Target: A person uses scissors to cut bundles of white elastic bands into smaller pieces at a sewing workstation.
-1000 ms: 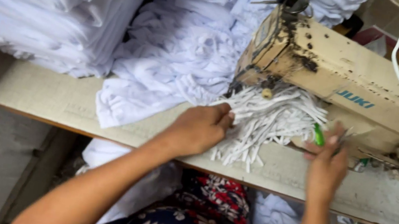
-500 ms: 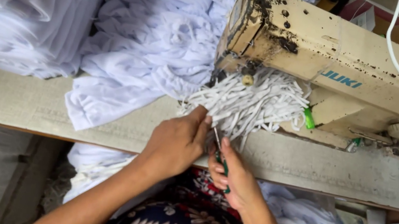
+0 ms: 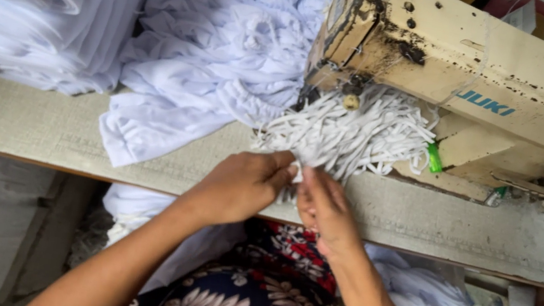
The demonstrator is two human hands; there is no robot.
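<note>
Both hands, left hand (image 3: pixel 241 186) and right hand (image 3: pixel 325 209), meet at the desk (image 3: pixel 22 121) edge, fingers pinching one white strip (image 3: pixel 295 173) from the pile (image 3: pixel 351 133); its long axis cannot be told.

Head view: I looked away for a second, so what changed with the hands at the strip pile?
The right hand came off the table near the green tool and moved left to meet the left hand; both now pinch at the near edge of the white strips. The sewing machine, the white cloth and the strip pile stayed put.
</note>
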